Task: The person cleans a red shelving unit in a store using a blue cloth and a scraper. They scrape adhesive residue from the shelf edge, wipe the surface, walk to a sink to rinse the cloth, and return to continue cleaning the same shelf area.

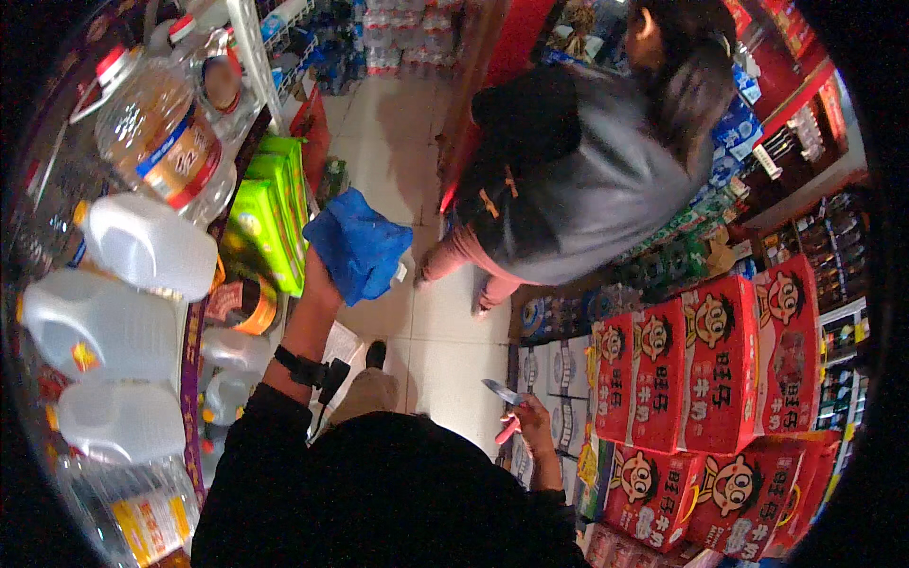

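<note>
A blue cloth (358, 245) covers my left hand (323, 273) and hides its fingers; the hand carries the cloth above the aisle floor. Just left of it, bright green plastic packs (273, 213) stand upright on the shelf. A black strap with a small device (312, 369) circles my left wrist. Low on the right, my right hand (534, 420) grips a knife-like tool (501, 391) with a flat metal blade. A pink part (508, 431), perhaps its handle, shows below the fingers. The tool's tip points up and left, over the tiles.
Large plastic jugs (106, 326) and an oil bottle (167, 138) crowd the left shelf. A person in a grey and black top (603, 177) stands ahead on the right. Red cartons with a cartoon face (717, 362) are stacked to the right. Bottled-drink packs (401, 32) stand at the far end.
</note>
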Demonstrator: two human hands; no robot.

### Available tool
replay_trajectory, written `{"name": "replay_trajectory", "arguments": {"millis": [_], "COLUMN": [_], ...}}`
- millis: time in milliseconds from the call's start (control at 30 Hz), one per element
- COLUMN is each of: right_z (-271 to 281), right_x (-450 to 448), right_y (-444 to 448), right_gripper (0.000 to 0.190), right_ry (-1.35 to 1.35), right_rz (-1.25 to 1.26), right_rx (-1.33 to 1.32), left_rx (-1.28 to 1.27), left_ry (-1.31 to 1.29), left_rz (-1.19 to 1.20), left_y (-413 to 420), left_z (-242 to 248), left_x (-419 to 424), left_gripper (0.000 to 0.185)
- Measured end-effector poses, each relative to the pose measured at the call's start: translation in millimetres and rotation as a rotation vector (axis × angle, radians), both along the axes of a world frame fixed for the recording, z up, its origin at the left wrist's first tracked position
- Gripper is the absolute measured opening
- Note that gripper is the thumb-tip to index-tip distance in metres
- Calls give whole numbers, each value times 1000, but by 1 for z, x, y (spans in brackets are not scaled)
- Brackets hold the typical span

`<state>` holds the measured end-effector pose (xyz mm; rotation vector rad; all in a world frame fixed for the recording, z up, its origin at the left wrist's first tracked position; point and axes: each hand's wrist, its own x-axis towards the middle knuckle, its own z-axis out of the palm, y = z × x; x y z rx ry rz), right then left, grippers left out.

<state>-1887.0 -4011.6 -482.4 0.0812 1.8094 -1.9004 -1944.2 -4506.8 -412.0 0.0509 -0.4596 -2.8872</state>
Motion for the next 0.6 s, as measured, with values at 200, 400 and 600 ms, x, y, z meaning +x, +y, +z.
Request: {"name": "replay_trajectory", "arguments": {"millis": [200, 400, 600], "right_z": [-9, -50, -105], "right_x": [-66, -74, -36], "right_y": [-66, -34, 46], "right_gripper": [26, 13, 14], "right_ry": [283, 369, 299], "right_rz": [87, 142, 155], "right_rx": [369, 1119, 1303], "left_rx": [-91, -321, -244], "left_ry": [-81, 101, 359], "left_rz": [7, 35, 19], "left_y": [-27, -95, -123], "left_z": [28, 22, 49], "left_x": [-72, -166, -251], "left_gripper": [38, 44, 57]}}
